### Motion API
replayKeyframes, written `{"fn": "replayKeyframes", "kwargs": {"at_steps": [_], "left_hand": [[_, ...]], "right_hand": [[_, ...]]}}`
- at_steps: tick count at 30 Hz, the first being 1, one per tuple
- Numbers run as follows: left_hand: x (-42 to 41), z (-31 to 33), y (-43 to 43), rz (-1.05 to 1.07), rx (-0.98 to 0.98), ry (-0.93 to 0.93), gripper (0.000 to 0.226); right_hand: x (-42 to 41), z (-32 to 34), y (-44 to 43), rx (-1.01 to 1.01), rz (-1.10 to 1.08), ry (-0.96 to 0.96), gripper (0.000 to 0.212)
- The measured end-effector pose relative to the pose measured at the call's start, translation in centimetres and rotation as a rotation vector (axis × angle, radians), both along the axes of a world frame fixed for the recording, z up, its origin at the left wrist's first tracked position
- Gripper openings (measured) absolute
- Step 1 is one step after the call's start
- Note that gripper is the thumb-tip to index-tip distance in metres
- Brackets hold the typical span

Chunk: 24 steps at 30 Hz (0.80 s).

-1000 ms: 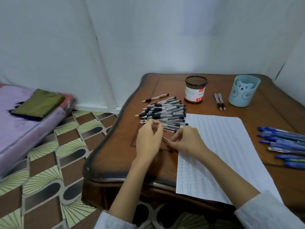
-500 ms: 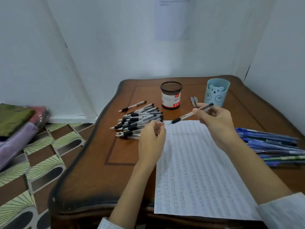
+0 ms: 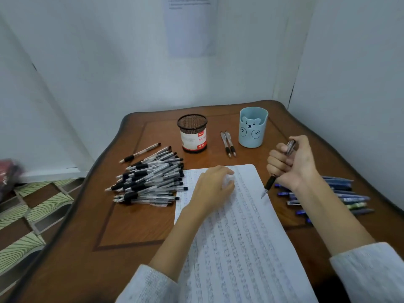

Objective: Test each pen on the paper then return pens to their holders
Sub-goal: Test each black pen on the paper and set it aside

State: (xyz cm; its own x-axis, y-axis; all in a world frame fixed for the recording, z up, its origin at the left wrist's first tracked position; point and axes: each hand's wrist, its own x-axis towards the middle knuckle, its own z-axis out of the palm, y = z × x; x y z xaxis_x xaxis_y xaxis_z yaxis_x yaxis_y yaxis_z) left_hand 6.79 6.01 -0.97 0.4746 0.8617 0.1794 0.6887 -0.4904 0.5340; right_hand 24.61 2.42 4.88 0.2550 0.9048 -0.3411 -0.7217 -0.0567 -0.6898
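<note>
My right hand (image 3: pixel 293 162) grips a black pen (image 3: pixel 269 184) in its fist, tip pointing down at the right edge of the written-on paper (image 3: pixel 240 237). My left hand (image 3: pixel 213 186) rests on the paper's top left part, fingers loosely bent, holding nothing. A heap of black pens (image 3: pixel 150 180) lies left of the paper. Behind it stand a black mesh holder (image 3: pixel 192 133) and a light blue bear holder (image 3: pixel 251 127). Two pens (image 3: pixel 228 143) lie between the holders. Blue pens (image 3: pixel 336 195) lie to the right, partly hidden by my right forearm.
The wooden table (image 3: pixel 131 226) sits in a corner of white walls. A single pen (image 3: pixel 140 153) lies apart behind the heap. Patterned floor tiles (image 3: pixel 32 215) show to the left, below the table's curved edge.
My right hand lifted a black pen from the heap, carried it right and turned it tip-down over the paper. My left hand moved from the heap onto the paper. The view shifted left.
</note>
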Motion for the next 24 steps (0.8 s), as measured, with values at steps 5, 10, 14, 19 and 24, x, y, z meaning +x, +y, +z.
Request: {"fn": "replayKeyframes", "kwargs": {"at_steps": [5, 10, 14, 19, 24], "left_hand": [[-0.3, -1.1, 0.9, -0.101, -0.039, 0.177, 0.051], [-0.3, -1.3, 1.1, -0.127, -0.081, 0.206, 0.068], [-0.4, -1.1, 1.2, -0.11, 0.017, 0.206, 0.052], [-0.3, -1.4, 1.7, -0.072, 0.145, 0.267, 0.049], [-1.2, -2.1, 2.4, -0.135, 0.178, 0.236, 0.064]], "right_hand": [[0.9, -1.4, 0.1, 0.112, 0.11, 0.068, 0.043], [0.4, -3.0, 1.1, 0.059, 0.145, 0.005, 0.046], [0.0, -4.5, 2.2, -0.08, 0.156, -0.016, 0.06], [-1.2, -5.2, 3.7, -0.084, 0.078, -0.302, 0.023], [-1.9, -5.8, 5.3, -0.027, -0.069, -0.751, 0.03]]}}
